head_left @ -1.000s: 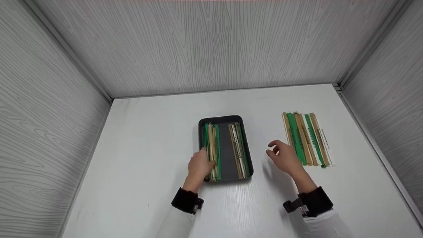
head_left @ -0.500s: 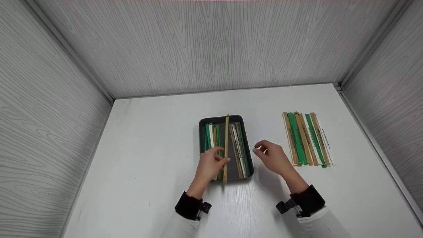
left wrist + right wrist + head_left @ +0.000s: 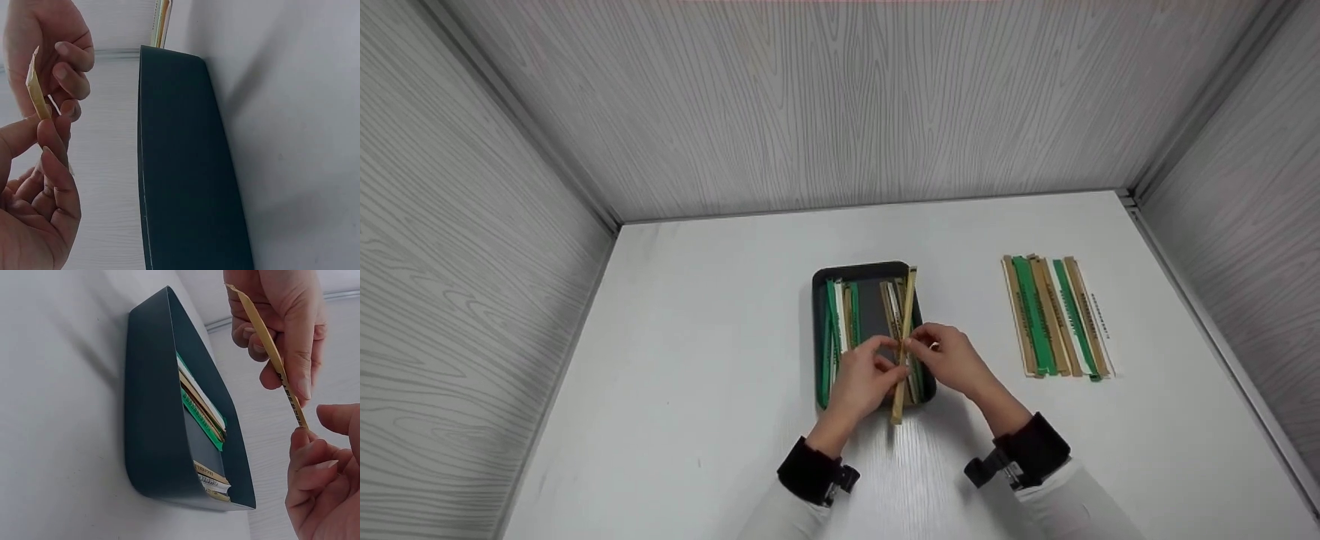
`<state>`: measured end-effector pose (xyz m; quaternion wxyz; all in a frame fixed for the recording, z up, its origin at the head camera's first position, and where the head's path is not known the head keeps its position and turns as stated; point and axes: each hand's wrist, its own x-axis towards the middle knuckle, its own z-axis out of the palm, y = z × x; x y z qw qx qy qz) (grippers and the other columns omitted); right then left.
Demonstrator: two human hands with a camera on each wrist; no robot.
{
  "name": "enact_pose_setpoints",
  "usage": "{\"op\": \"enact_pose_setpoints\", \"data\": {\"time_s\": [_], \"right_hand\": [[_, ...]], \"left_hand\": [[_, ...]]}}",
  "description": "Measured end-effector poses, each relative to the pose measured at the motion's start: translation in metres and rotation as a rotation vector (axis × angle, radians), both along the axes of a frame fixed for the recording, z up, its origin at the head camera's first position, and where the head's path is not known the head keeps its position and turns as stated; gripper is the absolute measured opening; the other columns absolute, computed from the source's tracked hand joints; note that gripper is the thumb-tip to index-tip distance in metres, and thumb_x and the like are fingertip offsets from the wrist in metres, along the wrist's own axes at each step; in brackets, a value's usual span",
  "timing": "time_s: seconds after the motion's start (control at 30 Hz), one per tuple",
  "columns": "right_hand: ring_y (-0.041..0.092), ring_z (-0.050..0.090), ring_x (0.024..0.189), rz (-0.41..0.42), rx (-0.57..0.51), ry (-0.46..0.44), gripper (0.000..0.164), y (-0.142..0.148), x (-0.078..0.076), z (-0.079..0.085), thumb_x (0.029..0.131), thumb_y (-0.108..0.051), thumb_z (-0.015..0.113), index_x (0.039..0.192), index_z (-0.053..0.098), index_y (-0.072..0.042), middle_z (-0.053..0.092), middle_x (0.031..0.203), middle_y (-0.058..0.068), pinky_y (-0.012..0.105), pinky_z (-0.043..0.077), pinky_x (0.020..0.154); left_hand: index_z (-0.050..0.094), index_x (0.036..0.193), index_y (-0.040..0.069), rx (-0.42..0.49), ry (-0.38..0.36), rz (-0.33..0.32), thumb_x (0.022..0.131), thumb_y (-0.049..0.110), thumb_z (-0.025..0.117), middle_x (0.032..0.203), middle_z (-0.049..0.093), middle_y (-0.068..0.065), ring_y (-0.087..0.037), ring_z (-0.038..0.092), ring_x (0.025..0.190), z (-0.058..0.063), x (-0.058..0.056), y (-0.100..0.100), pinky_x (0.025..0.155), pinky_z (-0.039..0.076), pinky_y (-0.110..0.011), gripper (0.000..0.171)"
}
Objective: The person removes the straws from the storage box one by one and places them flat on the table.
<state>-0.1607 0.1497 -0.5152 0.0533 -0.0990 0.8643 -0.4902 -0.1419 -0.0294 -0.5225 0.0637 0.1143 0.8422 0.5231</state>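
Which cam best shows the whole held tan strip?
Head: both ends of the tan strip show, though its middle is partly covered. Right wrist: closer, with dark print, but only one end shows clearly. Left wrist: mainly one foreshortened end.

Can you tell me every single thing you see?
Table: one, white, centre
Walls: three, grey, behind and beside table
Tray: one, dark, on table
Strips in tray: several, green, white, tan, two bunches
Strips on table: several, tan, green, white, right of tray
Held strip: one, tan, over tray
Wristbands: two, black, on wrists
Devices: two, black, on wristbands
Sleeves: two, white, on forearms
Left hand: one, bare, pinching held strip
Right hand: one, bare, at held strip
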Motion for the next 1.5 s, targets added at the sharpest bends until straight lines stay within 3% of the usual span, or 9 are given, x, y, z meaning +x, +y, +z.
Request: {"op": "enact_pose_setpoints", "data": {"time_s": [0.17, 0.43, 0.7, 0.93, 1.1, 1.23, 1.33, 1.5], "right_hand": [[0.017, 0.059, 0.080, 0.017, -0.020, -0.035, 0.015, -0.003, 0.001, -0.002, 0.098, -0.018, 0.061, 0.098, 0.069, -0.005, 0.065, 0.087, 0.001, 0.034, 0.048, 0.070], [0.015, 0.047, 0.064, 0.022, -0.019, -0.084, 0.014, -0.008, 0.003, -0.004, 0.098, -0.015, 0.060, 0.091, 0.067, -0.005, 0.058, 0.079, 0.002, 0.030, 0.039, 0.055], [0.013, 0.046, 0.055, -0.014, -0.052, -0.149, 0.015, 0.000, -0.001, -0.006, 0.098, -0.011, 0.052, 0.094, 0.062, 0.000, 0.053, 0.069, 0.003, 0.027, 0.038, 0.049], [0.014, 0.045, 0.045, -0.059, -0.100, -0.172, 0.022, 0.034, -0.005, 0.000, 0.105, -0.018, 0.044, 0.108, 0.054, 0.002, 0.068, 0.074, 0.011, 0.026, 0.036, 0.043], [0.019, 0.058, 0.064, -0.126, -0.084, -0.117, 0.024, 0.067, -0.007, 0.002, 0.104, -0.018, 0.047, 0.112, 0.054, 0.003, 0.067, 0.080, 0.014, 0.025, 0.044, 0.053], [0.021, 0.060, 0.076, -0.177, -0.088, -0.124, 0.029, 0.095, -0.006, 0.004, 0.105, -0.019, 0.047, 0.119, 0.049, 0.007, 0.065, 0.089, 0.018, 0.024, 0.046, 0.058], [0.021, 0.058, 0.078, -0.211, -0.051, -0.132, 0.034, 0.116, -0.004, 0.006, 0.105, -0.020, 0.045, 0.125, 0.047, 0.008, 0.063, 0.095, 0.020, 0.024, 0.047, 0.059], [0.031, 0.060, 0.086, -0.275, 0.089, -0.119, 0.044, 0.148, -0.004, 0.006, 0.105, -0.025, 0.043, 0.132, 0.046, 0.009, 0.060, 0.106, 0.024, 0.031, 0.050, 0.064]], "left_hand": [[0.060, 0.120, 0.008, 0.001, 0.016, -0.004, 0.087, 0.016, 0.077, 0.071, 0.068, 0.008, -0.006, 0.061, 0.058, -0.001, 0.001, 0.001, 0.052, 0.046, -0.025, 0.038], [0.058, 0.122, 0.009, -0.028, 0.026, -0.018, 0.086, 0.013, 0.075, 0.069, 0.066, 0.009, -0.006, 0.059, 0.056, -0.003, 0.002, 0.003, 0.049, 0.044, -0.024, 0.040], [0.062, 0.121, 0.007, -0.109, 0.061, -0.026, 0.092, 0.028, 0.071, 0.073, 0.064, 0.008, -0.006, 0.057, 0.059, -0.005, 0.001, -0.001, 0.052, 0.045, -0.025, 0.037], [0.064, 0.120, 0.002, -0.259, 0.105, 0.019, 0.094, 0.029, 0.068, 0.081, 0.067, 0.002, -0.012, 0.062, 0.070, -0.010, -0.006, -0.018, 0.064, 0.051, -0.032, 0.038], [0.063, 0.122, -0.004, -0.331, 0.085, 0.090, 0.094, 0.024, 0.068, 0.087, 0.065, -0.004, -0.018, 0.063, 0.077, -0.013, -0.015, -0.032, 0.068, 0.051, -0.036, 0.040], [0.063, 0.121, -0.007, -0.372, 0.063, 0.131, 0.093, 0.021, 0.068, 0.084, 0.061, -0.006, -0.019, 0.060, 0.075, -0.016, -0.021, -0.040, 0.065, 0.049, -0.036, 0.040], [0.063, 0.121, -0.007, -0.401, 0.062, 0.156, 0.093, 0.020, 0.068, 0.086, 0.062, -0.008, -0.020, 0.060, 0.075, -0.018, -0.024, -0.044, 0.065, 0.050, -0.037, 0.040], [0.063, 0.123, -0.006, -0.420, 0.070, 0.202, 0.092, 0.019, 0.068, 0.111, 0.065, -0.020, -0.031, 0.066, 0.094, -0.024, -0.028, -0.046, 0.074, 0.054, -0.042, 0.040]]}}
